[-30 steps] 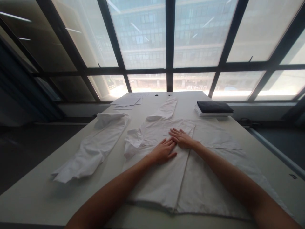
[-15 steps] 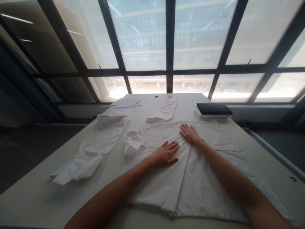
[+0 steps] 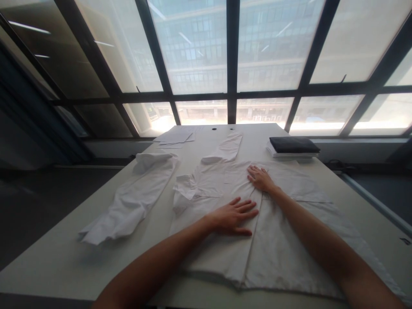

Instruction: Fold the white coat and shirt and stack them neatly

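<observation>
A white long-sleeved shirt or coat [image 3: 283,249] lies spread on the white table, its collar [image 3: 186,185] toward the left. One sleeve [image 3: 225,148] stretches away toward the window. My left hand [image 3: 236,216] rests flat on the cloth, fingers spread, fingertips at the long front edge that runs across the garment. Farther up that edge, my right hand [image 3: 261,178] presses flat with its fingers out. Neither hand grips the fabric. Some wrinkles run between the hands and the collar. A crumpled, sleeve-like white cloth [image 3: 128,201] lies apart on the left.
A folded dark cloth [image 3: 294,144] sits on folded white cloth [image 3: 289,155] at the table's back right. Loose paper sheets [image 3: 174,137] lie back left. Beyond the table [image 3: 51,266] stand tall framed windows [image 3: 199,47], and a dark curtain [image 3: 32,103] hangs at left.
My left hand has slid a little to the right and nearer me across the cloth, reaching the front edge. My right hand stays about where it was. The view has shifted slightly.
</observation>
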`<state>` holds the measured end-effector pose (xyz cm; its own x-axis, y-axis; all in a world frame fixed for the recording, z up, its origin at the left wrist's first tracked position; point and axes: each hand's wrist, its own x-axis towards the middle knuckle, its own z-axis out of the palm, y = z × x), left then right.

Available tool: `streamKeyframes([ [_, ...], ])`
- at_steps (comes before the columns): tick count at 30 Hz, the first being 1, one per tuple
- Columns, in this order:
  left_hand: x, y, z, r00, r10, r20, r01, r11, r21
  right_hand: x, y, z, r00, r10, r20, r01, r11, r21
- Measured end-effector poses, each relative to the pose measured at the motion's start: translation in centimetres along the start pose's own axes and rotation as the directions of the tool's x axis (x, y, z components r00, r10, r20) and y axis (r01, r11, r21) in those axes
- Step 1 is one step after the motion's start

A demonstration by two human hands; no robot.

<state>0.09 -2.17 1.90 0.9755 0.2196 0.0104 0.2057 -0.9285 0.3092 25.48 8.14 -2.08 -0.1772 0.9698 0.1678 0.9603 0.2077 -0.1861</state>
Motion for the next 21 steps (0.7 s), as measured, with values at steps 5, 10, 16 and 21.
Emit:
streamKeyframes([
  [5,0.1,-0.2,0.1,0.999,-0.007,-0.044,0.005,0.999,-0.048,0.0,0.0,0.1,1.0,0.001,-0.008,-0.001,1.0,-0.007],
  [10,-0.1,-0.7,0.1,0.991,-0.007,-0.135,-0.013,0.989,-0.144,0.0,0.2,0.2,1.0,-0.001,0.004,0.001,1.0,-0.002],
  [16,0.0,-1.8,0.4,0.975,-0.052,-0.216,-0.01,0.961,-0.276,0.1,0.3,0.4,1.0,-0.015,-0.02,0.015,1.0,0.001],
  [21,0.2,-2.2,0.9,0.953,-0.059,-0.298,-0.046,0.941,-0.335,-0.4,-0.3,0.2,0.999,0.008,-0.049,-0.008,1.0,-0.01],
])
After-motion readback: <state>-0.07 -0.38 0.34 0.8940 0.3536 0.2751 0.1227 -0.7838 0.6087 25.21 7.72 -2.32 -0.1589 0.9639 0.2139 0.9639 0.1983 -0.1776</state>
